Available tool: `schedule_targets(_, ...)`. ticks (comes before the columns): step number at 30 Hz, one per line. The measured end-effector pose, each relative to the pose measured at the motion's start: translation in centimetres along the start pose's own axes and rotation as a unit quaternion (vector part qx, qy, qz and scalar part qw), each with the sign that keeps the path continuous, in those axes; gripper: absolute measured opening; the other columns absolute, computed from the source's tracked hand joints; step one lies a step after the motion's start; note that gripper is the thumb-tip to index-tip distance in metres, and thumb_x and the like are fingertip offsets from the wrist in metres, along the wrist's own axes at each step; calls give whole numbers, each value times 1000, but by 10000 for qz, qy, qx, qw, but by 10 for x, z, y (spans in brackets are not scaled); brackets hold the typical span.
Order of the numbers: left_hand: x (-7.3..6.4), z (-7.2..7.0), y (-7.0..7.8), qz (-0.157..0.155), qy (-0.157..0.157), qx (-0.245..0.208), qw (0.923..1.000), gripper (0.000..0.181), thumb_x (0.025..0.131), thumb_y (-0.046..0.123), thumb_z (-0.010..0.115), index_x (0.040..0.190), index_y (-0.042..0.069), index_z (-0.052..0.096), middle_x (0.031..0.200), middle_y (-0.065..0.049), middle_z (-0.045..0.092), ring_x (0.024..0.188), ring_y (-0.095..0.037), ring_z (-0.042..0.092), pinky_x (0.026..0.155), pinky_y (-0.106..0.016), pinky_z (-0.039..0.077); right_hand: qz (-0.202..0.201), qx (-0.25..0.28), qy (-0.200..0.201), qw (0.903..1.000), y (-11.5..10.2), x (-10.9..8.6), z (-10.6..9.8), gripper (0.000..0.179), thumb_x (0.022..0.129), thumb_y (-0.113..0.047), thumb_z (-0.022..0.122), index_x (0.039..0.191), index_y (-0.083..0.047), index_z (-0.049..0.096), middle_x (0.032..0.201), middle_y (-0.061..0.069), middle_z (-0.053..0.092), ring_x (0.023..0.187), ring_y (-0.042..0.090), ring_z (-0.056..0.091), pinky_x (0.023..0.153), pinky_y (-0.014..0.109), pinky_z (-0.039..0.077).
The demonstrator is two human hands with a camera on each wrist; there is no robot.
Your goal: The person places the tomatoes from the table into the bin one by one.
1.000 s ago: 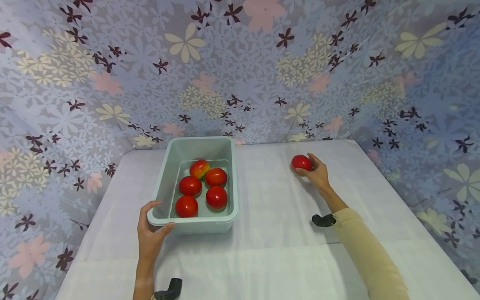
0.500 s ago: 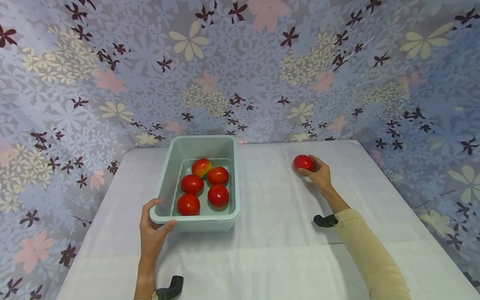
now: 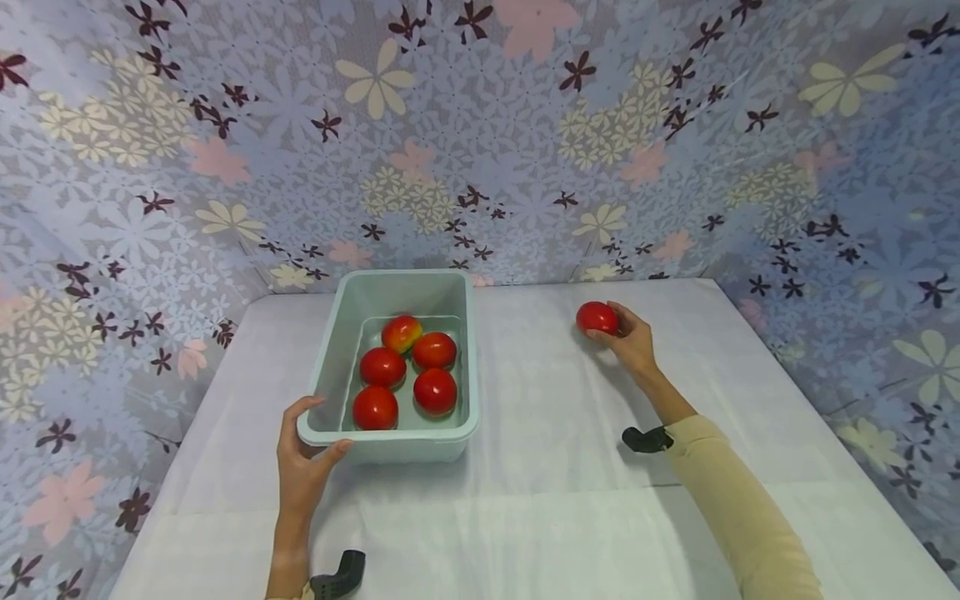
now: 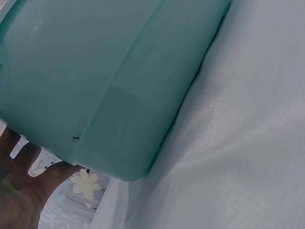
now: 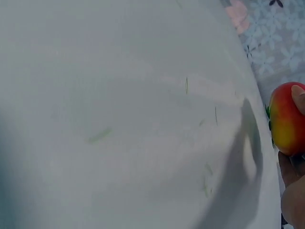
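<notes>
My left hand grips the near left corner of a pale green plastic tub, its thumb on the front side. In the left wrist view, fingers reach to the tub's wall. Several glossy red fruits lie inside the tub; the farthest fruit has a yellow patch. At the back right of the table, my right hand holds another red fruit between thumb and fingers. The right wrist view shows yellow on this fruit too. Its exact kind is unclear.
White cloth covers the table. A flowered fabric backdrop rises behind and along both sides. Black wrist mounts sit on both forearms. The tub stands left of centre, apart from the held fruit.
My right hand has shifted slightly left and away from me with the red fruit in its grip. My left hand keeps hold of the tub's corner.
</notes>
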State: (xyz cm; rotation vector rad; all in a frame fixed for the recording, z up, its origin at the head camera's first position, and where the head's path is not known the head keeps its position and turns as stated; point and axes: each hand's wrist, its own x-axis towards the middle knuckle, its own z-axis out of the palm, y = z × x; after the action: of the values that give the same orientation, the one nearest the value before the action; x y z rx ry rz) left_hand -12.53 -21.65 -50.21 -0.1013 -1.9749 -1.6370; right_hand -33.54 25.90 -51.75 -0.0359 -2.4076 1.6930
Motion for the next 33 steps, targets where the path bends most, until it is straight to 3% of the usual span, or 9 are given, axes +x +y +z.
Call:
schedule_targets(4,0,-1,1,-38,-6,-43,10000,67,70,-14,71,132,-4,46,133,6,50,115,-12,51,80,-11,51,-65,96,-88,9999,-8,-2,6,71,82,-6,76,145,-3,43,148,20,45,135,34,45,111,46,38)
schedule_targets(14,2,-2,2,-111,-12,61,9999,66,71,-13,72,131,-3,47,137,-10,51,118,-11,51,81,-11,51,-465,389,-533,9967,-31,-9,21,71,82,-11,78,144,-4,45,145,20,48,131,35,49,108,48,40)
schedule_targets(20,2,-3,0,-112,-32,34,9999,66,72,-12,73,132,-2,47,137,-9,51,117,-14,51,81,-12,51,-592,291,-953,9933,-67,-22,34,69,84,-10,76,144,-1,43,144,22,48,131,37,48,106,47,42)
schedule_targets(23,2,-3,0,-123,-41,56,9999,66,72,-11,72,133,-1,47,138,-8,51,118,-15,51,81,-12,51,-666,321,-1156,9905,-87,-30,39,67,85,-7,74,144,2,42,144,23,48,131,39,49,104,41,45)
schedule_targets(28,2,-3,0,-157,-51,28,9999,67,72,-11,72,133,-2,46,138,-5,50,118,-15,51,81,-12,51,-834,628,-1476,9835,-96,-32,50,65,85,-3,72,144,2,43,143,23,49,128,39,51,93,18,50)
schedule_targets(30,3,-2,0,-139,-42,25,9999,68,72,-11,73,134,-2,45,138,-1,49,117,-15,50,81,-12,51,-955,690,-1627,9796,-100,-32,56,64,86,-4,71,144,0,43,143,22,49,126,38,52,91,15,50)
schedule_targets(33,3,-2,-1,-114,-35,39,9999,69,72,-10,74,134,-3,45,137,-1,49,115,-17,51,81,-11,50,-1184,696,-1813,9738,-106,-35,64,63,87,-7,71,144,-4,45,142,19,52,125,34,55,94,20,51)
